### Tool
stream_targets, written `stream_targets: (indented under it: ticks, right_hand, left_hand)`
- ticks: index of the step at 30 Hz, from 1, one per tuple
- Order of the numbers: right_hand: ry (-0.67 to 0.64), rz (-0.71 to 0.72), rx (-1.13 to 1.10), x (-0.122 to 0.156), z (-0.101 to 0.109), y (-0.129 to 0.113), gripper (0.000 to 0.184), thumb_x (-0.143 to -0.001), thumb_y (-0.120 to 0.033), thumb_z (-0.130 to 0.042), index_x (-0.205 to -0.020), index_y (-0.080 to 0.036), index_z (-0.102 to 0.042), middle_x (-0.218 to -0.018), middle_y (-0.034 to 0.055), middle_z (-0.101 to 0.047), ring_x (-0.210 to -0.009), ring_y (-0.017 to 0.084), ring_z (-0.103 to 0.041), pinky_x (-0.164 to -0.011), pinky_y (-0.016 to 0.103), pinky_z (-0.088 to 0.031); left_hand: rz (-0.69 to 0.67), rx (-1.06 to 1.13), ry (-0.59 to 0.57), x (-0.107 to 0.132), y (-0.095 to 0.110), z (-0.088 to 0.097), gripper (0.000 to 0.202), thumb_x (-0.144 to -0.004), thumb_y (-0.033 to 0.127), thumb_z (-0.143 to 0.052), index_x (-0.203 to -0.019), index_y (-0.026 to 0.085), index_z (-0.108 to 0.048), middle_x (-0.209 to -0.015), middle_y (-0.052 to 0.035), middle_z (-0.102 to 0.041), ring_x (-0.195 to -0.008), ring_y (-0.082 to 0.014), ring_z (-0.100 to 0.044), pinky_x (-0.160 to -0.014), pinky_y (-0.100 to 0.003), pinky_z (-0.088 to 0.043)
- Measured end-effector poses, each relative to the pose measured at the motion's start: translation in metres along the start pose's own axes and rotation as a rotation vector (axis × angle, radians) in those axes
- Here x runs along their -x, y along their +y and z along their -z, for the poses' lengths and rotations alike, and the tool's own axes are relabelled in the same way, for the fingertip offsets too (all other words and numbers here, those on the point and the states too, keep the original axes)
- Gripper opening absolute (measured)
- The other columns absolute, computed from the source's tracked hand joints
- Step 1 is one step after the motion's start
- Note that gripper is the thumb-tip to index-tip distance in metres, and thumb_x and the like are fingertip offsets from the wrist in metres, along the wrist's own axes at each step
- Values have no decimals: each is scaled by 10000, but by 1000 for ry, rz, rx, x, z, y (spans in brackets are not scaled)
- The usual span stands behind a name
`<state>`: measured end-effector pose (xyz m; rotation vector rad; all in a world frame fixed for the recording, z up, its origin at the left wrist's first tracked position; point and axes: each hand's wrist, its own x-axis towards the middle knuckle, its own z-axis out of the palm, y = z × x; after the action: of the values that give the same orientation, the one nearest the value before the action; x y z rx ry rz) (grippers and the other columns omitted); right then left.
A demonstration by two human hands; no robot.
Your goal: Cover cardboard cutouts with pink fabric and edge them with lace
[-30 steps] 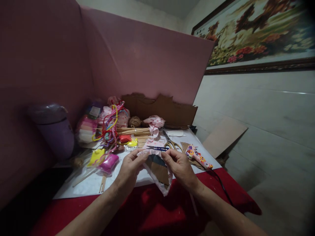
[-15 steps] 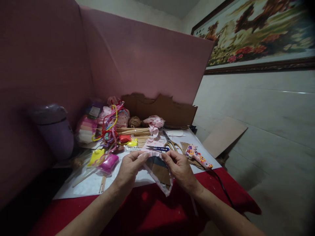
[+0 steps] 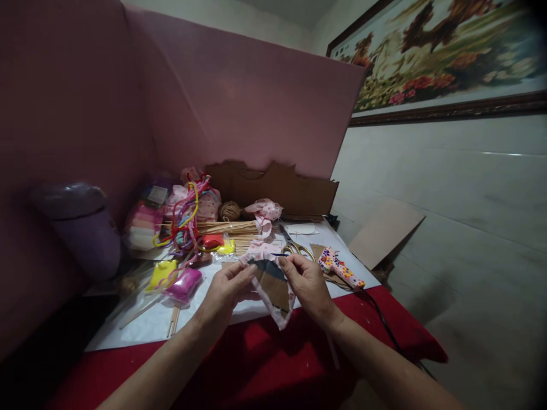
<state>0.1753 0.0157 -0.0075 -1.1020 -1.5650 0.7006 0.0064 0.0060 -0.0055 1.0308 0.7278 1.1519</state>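
Between my hands is a pointed piece of cardboard (image 3: 272,287) with pale pink fabric folded over its edges, its tip hanging down. My left hand (image 3: 233,287) is closed on its left upper edge, thumb on top. My right hand (image 3: 305,287) pinches the upper right corner. Just beyond, blue thread snips (image 3: 280,254) lie mostly hidden behind the piece. Pink dotted fabric (image 3: 264,246) rests behind them. Gold-handled scissors (image 3: 294,246) lie past my right hand, and a flower-patterned glue gun (image 3: 339,267) rests on cardboard to the right.
Pipe cleaners (image 3: 188,213), wooden sticks (image 3: 233,228) and a twine ball (image 3: 231,210) crowd the back left. Yellow (image 3: 161,274) and magenta packets (image 3: 184,285) lie nearer. A torn cardboard sheet (image 3: 273,191) stands behind. The glue gun's black cord (image 3: 384,324) crosses the red cloth (image 3: 410,324).
The cardboard piece has tilted up and now covers most of the snips. My left hand has slid down its left edge. The whole view has shifted slightly.
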Motion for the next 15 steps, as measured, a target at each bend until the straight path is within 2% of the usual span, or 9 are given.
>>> stream_targets:
  ticks: [4, 7, 9, 11, 15]
  right_hand:
    - [6, -21, -53, -8, -3, 4, 421, -820, -518, -501, -581, -171, -488, -532, -38, -405, -511, 96, -380, -462, 214, -304]
    - [-78, -180, -179, -25, 2, 6, 500, -797, -622, -438, -633, -161, -541, -515, -23, -465, -426, 82, -365, -372, 204, -240]
    - [-70, -275, -254, -41, 10, 4, 543, -757, -662, -455, -717, -137, -588, -585, 15, -555, -405, 72, -387, -337, 187, -204]
    - [-79, -288, -275, -58, 20, 1, 536, -715, -652, -526, -720, -121, -602, -607, 23, -574, -411, 61, -413, -332, 168, -194]
    - [-224, -276, -250, -83, 31, 3, 479, -684, -596, -606, -708, -117, -612, -578, 1, -565, -395, 43, -408, -340, 151, -174]
  left_hand:
    - [84, -83, -1, -2, -5, 4, 242, -688, 325, -708, -799, 120, -643, -719, -47, -641, -614, -141, -601, -559, -256, -493]
    - [111, -58, 74, -6, -7, 9, 237, -656, 317, -732, -724, 122, -615, -642, -23, -623, -537, -111, -570, -532, -247, -489]
    - [113, -30, 128, -9, -7, 12, 246, -620, 300, -756, -683, 130, -591, -571, 9, -589, -473, -83, -526, -500, -226, -470]
    - [115, -36, 169, -12, -6, 14, 262, -594, 294, -770, -661, 128, -579, -543, 14, -579, -447, -73, -508, -474, -206, -445]
    - [96, -49, 260, -15, -7, 14, 285, -546, 290, -782, -605, 121, -559, -505, 13, -557, -429, -71, -495, -412, -168, -356]
